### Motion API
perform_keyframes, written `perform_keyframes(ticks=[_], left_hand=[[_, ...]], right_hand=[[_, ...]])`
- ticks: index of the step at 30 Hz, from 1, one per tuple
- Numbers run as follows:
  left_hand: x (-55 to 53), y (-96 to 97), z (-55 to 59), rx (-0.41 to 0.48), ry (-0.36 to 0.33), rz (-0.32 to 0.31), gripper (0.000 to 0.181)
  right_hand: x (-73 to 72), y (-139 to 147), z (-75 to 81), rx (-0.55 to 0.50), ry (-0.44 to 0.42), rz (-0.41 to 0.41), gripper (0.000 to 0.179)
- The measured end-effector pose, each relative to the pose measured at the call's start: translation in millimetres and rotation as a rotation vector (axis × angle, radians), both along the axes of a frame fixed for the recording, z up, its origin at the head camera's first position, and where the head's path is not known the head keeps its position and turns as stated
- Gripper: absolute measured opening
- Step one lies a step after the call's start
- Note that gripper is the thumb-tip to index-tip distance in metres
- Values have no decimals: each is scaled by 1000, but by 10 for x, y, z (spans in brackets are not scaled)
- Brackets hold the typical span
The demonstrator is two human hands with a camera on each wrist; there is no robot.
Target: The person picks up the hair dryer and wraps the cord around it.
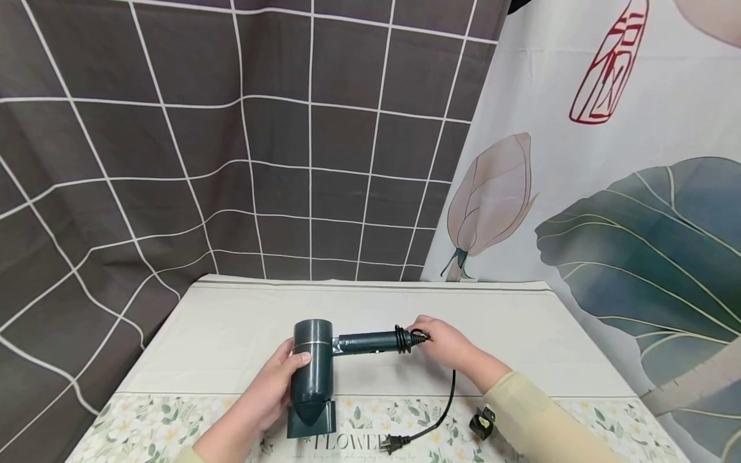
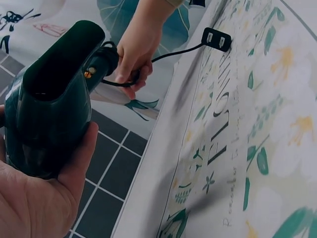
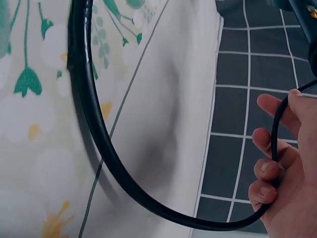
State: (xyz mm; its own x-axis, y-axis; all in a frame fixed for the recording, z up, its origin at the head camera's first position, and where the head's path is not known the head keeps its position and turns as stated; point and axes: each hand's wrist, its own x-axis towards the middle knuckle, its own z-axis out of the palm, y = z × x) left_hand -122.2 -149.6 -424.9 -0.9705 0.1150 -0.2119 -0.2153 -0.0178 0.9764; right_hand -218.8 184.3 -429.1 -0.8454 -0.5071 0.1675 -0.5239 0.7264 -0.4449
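Note:
My left hand (image 1: pixel 272 386) grips the barrel of a dark green hair dryer (image 1: pixel 313 366), its thumb lying across the front. The flat nozzle (image 1: pixel 311 419) points toward me, and the handle (image 1: pixel 366 343) reaches to the right. Black cord (image 1: pixel 403 339) is wound in several loops around the handle's end. At that end my right hand (image 1: pixel 442 342) pinches the cord; in the right wrist view its curled fingers (image 3: pixel 267 168) hold the black cord (image 3: pixel 148 201). From there the cord hangs down to a two-pin plug (image 1: pixel 395 443) above the printed part of the cloth.
A white cloth with a floral band (image 1: pixel 173 421) covers the table. Near my right sleeve lies a small black object (image 1: pixel 482 422). Behind the table hang a dark grid-patterned curtain (image 1: pixel 278 141) and a white curtain with leaf prints (image 1: pixel 521 83).

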Motion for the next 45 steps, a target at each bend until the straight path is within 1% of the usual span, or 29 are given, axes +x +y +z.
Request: perform_keyframes(ticks=[3,7,10,13,18,22,26,33,35,40,45], left_hand=[[2,12,7,16,-2,8,75],[-3,23,25,36,1,9,76],[-5,30,34,44,1,11,76],[-6,40,37,55,0,22,79],[-14,60,47,70,11,43,81],[-22,62,55,66,19,53,81],[-32,62,61,52,29,66,81],[-49,72,60,22,34,83,89],[-54,73,58,10,35,84,90],[-64,81,60,-8,34,86,91],[-58,97,73,-14,41,86,90]], right_hand=[[48,-34,29,10,-19,-31,9],[108,-91,56,40,7,-57,7],[142,-135,56,89,48,-27,14],[179,-170,59,121,99,37,21],[247,-203,78,164,192,110,22],[291,-221,107,166,237,123,21],[319,-237,140,169,269,109,18],[403,-302,201,150,338,116,19],[424,-320,221,146,343,106,19],[462,-354,276,114,340,27,14],[517,-380,323,84,391,-44,9]])
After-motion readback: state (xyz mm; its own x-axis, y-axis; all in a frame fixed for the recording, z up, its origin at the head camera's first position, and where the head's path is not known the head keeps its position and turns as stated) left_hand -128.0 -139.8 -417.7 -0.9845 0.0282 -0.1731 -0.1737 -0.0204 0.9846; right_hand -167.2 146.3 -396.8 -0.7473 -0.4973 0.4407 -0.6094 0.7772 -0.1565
